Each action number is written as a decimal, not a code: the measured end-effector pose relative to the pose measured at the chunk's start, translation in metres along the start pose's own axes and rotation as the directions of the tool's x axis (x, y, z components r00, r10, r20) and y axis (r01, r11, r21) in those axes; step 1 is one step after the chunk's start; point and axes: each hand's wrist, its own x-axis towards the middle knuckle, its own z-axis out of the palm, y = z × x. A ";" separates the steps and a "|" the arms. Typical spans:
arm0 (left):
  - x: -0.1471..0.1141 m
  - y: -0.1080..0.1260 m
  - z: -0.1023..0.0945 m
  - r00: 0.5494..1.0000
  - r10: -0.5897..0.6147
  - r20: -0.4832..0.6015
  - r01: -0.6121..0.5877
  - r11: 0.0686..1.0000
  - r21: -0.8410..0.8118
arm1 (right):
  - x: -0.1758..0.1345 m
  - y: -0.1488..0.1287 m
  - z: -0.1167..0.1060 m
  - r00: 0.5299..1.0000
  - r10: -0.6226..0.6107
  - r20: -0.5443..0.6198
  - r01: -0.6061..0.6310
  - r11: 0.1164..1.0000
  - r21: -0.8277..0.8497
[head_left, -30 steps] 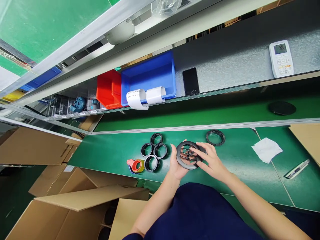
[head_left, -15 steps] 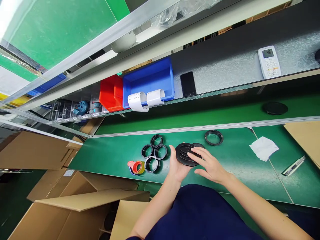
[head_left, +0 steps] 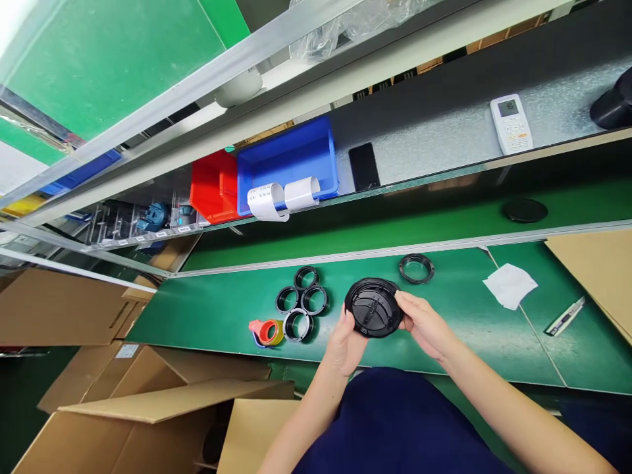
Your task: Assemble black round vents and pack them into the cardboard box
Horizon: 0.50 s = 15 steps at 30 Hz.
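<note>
Between my two hands is a round black plastic part (head_left: 374, 308) with a ribbed, cap-like face turned up toward me. My left hand (head_left: 343, 342) grips its lower left edge, thumb on the rim. On the right edge, my right hand (head_left: 425, 322) holds it with the thumb on top and fingers underneath. Beyond the part lies a single flat black ring (head_left: 417, 258) on the green bench. To the left, several short black rings (head_left: 315, 311) stand close together. Rolls of coloured tape (head_left: 268, 332) lie beside them.
A white paper (head_left: 510, 286) and a utility knife (head_left: 565, 316) lie at right near a cardboard sheet (head_left: 600, 273). The shelf carries a blue bin (head_left: 286, 158), a red bin (head_left: 214, 187), a phone (head_left: 364, 166) and a white remote (head_left: 512, 125). Open cartons (head_left: 138, 405) stand lower left.
The black part has been turned so a different, ribbed face shows. My right hand has gone from spread over its top to gripping its right edge.
</note>
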 end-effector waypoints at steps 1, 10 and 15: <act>-0.001 0.001 0.001 1.000 0.004 0.008 -0.004 1.000 -0.014 | -0.001 0.000 0.003 1.000 0.031 -0.002 -0.030 0.998 0.047; 0.001 0.018 0.008 0.965 -0.215 0.152 0.230 0.969 -0.092 | 0.009 -0.009 0.006 0.992 0.079 0.099 -0.060 0.983 -0.174; -0.005 0.009 0.011 0.980 -0.148 0.135 0.160 0.983 -0.089 | 0.012 -0.014 0.011 0.967 -0.251 -0.028 0.204 0.840 -0.504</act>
